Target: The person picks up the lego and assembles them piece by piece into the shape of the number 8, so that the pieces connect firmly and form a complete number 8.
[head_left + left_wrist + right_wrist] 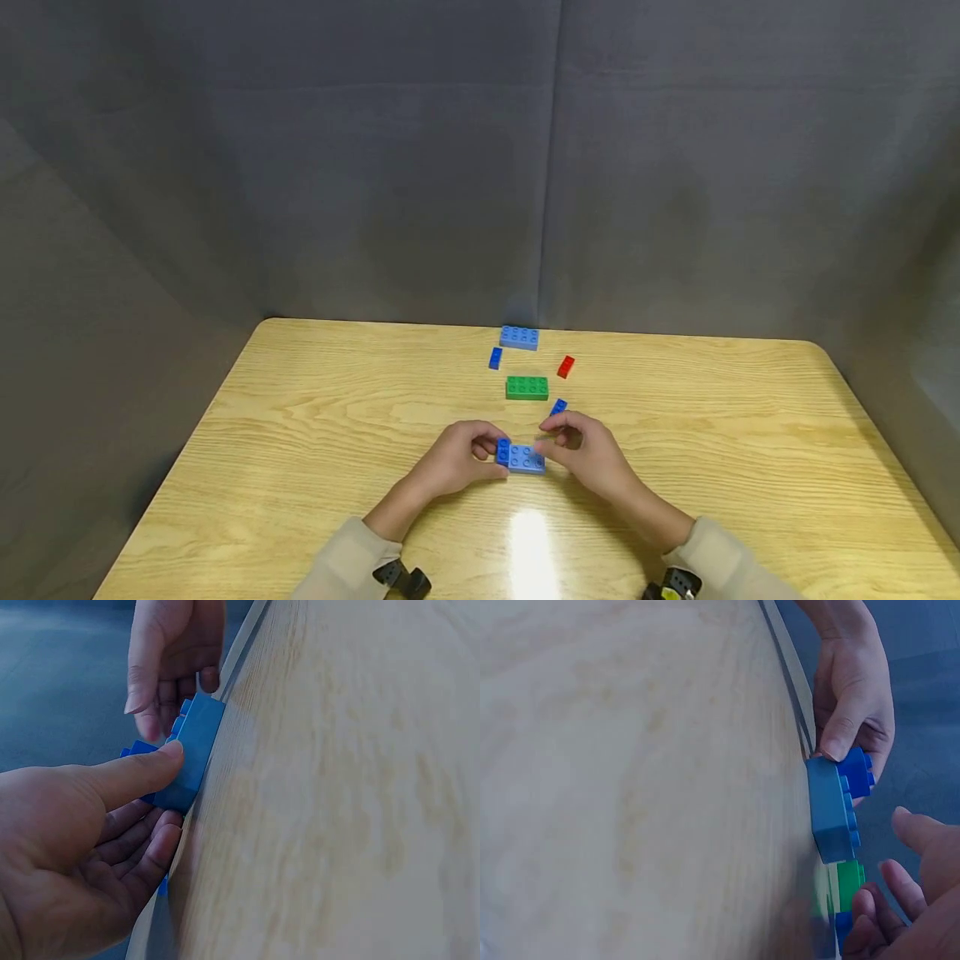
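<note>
A light blue brick [527,460] with two rows of studs lies lengthwise before me on the table. On top of its left end sits a narrow dark blue brick [503,451]. My left hand [467,460] grips this pair at the left end, thumb on the near side and fingers on the far side. Close by the right end is my right hand [588,454], its thumb and forefinger spread apart. In the right wrist view that hand [922,892] stands off the light blue brick [831,810], with nothing seen between its fingers.
Just beyond the right hand lies a small dark blue brick [558,407], partly covered by it. Farther back are a green brick [527,388], a red brick [566,367], another small blue brick [496,358] and a light blue brick [519,337] near the table's [337,367] far edge.
</note>
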Tool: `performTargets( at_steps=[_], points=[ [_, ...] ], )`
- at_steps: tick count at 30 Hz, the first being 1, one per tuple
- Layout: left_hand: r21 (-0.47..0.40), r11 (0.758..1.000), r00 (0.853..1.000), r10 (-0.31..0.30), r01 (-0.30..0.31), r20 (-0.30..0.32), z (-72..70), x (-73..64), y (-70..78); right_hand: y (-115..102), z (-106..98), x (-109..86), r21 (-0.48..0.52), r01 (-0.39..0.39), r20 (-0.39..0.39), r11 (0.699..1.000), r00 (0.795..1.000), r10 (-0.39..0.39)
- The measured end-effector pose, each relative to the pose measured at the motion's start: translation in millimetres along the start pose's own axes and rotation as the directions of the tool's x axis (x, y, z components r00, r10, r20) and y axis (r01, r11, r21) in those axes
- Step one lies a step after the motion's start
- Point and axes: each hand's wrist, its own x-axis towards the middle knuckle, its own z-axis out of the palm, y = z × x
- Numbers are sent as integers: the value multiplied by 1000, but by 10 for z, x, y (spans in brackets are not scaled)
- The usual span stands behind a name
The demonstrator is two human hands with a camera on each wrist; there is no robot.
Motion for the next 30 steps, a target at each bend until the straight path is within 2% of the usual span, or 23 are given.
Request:
performTargets(
  at_steps=[6,10,16,23,30],
  points=[
    [-2,1000,1000,-24,24,-2,14,9,-6,14,-104,95,27,19,-88,999,996,-16],
    [0,1000,1000,-28,28,-10,17,14,-8,67,-152,161,5,7,-123,1000,992,-7],
    [1,999,999,-37,37,-19,20,17,-5,162,-164,235,-55,-37,-125,998,992,30],
    [-6,999,999,-33,33,-14,17,15,-14,195,-100,286,-133,-5,-136,991,991,-13],
    [-9,999,999,-35,35,-17,20,11,-6,182,-55,304,-206,-31,-174,978,985,-6]
  ],
)
